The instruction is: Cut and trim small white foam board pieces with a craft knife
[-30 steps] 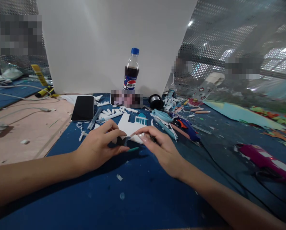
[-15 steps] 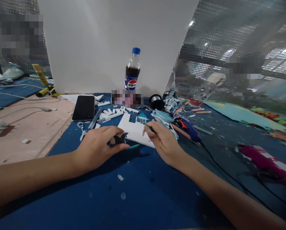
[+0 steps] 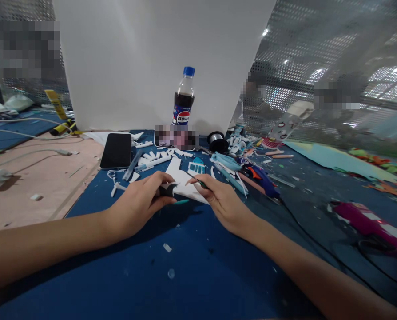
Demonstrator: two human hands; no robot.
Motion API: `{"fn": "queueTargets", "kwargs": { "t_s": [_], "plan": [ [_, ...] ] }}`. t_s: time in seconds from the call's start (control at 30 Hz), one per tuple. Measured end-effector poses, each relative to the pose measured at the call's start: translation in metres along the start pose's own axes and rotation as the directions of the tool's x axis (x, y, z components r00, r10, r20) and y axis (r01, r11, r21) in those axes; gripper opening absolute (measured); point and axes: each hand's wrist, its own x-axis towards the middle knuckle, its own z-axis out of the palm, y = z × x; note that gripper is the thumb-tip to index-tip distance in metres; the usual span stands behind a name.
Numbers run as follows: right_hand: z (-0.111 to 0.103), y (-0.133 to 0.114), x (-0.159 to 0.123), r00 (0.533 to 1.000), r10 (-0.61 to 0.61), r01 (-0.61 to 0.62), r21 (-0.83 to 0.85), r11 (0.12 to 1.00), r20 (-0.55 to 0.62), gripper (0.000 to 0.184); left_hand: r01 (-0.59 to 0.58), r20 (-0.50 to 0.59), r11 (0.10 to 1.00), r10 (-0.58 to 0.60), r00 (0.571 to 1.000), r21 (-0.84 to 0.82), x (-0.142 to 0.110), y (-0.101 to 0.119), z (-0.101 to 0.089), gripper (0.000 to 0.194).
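My left hand (image 3: 136, 202) is closed round a small black-and-grey piece (image 3: 167, 190) with a jagged edge, partly hidden by the fingers. A teal strip (image 3: 181, 202) shows just beside the thumb; I cannot tell whether it joins that piece. My right hand (image 3: 223, 200) pinches a slim, dark, pointed tool (image 3: 196, 179) with a bit of green near the grip. Its tip points left and away from me, above a white board (image 3: 174, 166) with a notched edge. Both hands are close together over this board. Behind them lies a small blue-and-white gridded item (image 3: 196, 167).
A cola bottle (image 3: 184, 100) stands against a white panel (image 3: 152, 53). A phone (image 3: 117, 150), white scraps (image 3: 155, 160), a wire spool (image 3: 217, 142) and a blue glue gun (image 3: 261, 178) surround the hands. A magenta corded tool (image 3: 371, 224) lies at right.
My right hand has shifted slightly left, and its tool has swung towards the piece in my left hand. The left hand has turned a little, still gripping the piece.
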Motion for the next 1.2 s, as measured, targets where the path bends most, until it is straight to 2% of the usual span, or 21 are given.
{"fn": "queueTargets", "kwargs": {
  "t_s": [0.13, 0.23, 0.47, 0.73, 1.03, 1.2],
  "plan": [
    [0.0007, 0.0007, -0.0012, 1.000, 0.010, -0.010, -0.013, 1.000, 0.012, 0.026, -0.019, 0.016, 0.999, 0.020, 1.000, -0.050, -0.0009, 0.0014, -0.0025, 0.015],
    [0.0021, 0.0036, -0.0019, 1.000, 0.030, -0.030, -0.040, 0.999, 0.002, 0.029, -0.044, 0.016, 0.999, 0.045, 0.999, -0.024, -0.0007, 0.0014, -0.0037, 0.015],
    [0.0043, 0.0068, -0.0009, 0.999, 0.030, -0.028, -0.081, 0.996, 0.030, 0.032, -0.102, -0.057, 0.994, 0.100, 0.993, -0.031, 0.0006, -0.0007, -0.0018, 0.012],
    [0.0050, 0.0084, -0.0022, 1.000, -0.008, 0.005, -0.112, 0.994, -0.023, 0.028, -0.131, -0.141, 0.991, 0.133, 0.981, 0.028, 0.0013, -0.0043, -0.0003, 0.013],
    [0.0049, 0.0066, -0.0020, 0.992, 0.025, -0.039, -0.118, 0.992, -0.122, 0.022, -0.111, -0.163, 0.994, 0.113, 0.980, 0.021, 0.0010, -0.0026, -0.0006, 0.018],
    [0.0046, 0.0058, -0.0006, 0.988, 0.038, -0.059, -0.136, 0.989, -0.147, 0.025, -0.109, -0.160, 0.994, 0.109, 0.981, 0.009, 0.0006, -0.0029, -0.0002, 0.020]
  ]
}}
